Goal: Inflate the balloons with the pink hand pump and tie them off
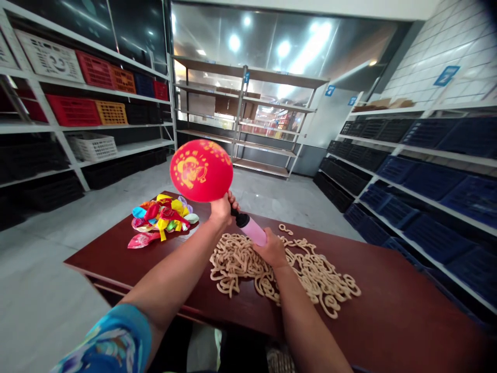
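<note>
A red balloon (201, 170) with a yellow print is blown up and sits on the black nozzle of a pink hand pump (251, 228). My left hand (221, 208) is closed around the balloon's neck at the nozzle. My right hand (272, 250) grips the pump's rear end, just above a heap of beige cord-like loops (310, 274). Both hands hover over the dark red table (388, 305).
A pile of flat coloured balloons (163, 217) lies on the table's far left corner. White shelving with red, orange and black crates (73, 109) lines the left wall; blue and black crates (427, 176) fill shelves on the right. Open metal racks (248, 119) stand at the back.
</note>
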Tool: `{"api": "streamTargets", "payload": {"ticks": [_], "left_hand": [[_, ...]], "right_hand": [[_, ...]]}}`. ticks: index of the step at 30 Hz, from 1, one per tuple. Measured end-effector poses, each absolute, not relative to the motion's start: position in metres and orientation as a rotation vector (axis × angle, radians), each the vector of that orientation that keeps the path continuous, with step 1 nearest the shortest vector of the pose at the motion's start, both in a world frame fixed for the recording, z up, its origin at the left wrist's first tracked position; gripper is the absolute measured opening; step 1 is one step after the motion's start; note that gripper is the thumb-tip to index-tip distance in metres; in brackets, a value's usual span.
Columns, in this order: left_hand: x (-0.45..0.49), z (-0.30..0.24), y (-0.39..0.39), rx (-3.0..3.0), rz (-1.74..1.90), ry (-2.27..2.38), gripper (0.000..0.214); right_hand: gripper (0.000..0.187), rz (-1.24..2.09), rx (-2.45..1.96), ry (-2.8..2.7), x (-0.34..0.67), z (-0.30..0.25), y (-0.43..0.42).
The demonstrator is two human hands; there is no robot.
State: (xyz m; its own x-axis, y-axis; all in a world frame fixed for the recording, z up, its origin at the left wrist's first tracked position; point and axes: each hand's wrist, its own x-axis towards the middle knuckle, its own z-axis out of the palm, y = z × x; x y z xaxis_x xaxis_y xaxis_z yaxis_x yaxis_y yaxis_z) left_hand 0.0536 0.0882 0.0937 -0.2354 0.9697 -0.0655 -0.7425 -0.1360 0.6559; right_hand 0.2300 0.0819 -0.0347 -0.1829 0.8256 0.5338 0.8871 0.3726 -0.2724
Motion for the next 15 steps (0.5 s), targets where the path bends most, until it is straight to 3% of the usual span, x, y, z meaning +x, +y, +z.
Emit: {"api": "streamTargets", "payload": {"ticks": [9,15], "left_hand": [[-0.008,0.173,0.078,0.721,1.922,0.587,0.016],[0.013,0.138,0.094,0.647,1.921,0.634,0.016]], "right_hand": [[0.04,-0.009,-1.473,-1.941,0.233,-0.03,0.083],[0.036,-0.094,-1.559,-1.962,0.235,-0.035,0.084]]}}
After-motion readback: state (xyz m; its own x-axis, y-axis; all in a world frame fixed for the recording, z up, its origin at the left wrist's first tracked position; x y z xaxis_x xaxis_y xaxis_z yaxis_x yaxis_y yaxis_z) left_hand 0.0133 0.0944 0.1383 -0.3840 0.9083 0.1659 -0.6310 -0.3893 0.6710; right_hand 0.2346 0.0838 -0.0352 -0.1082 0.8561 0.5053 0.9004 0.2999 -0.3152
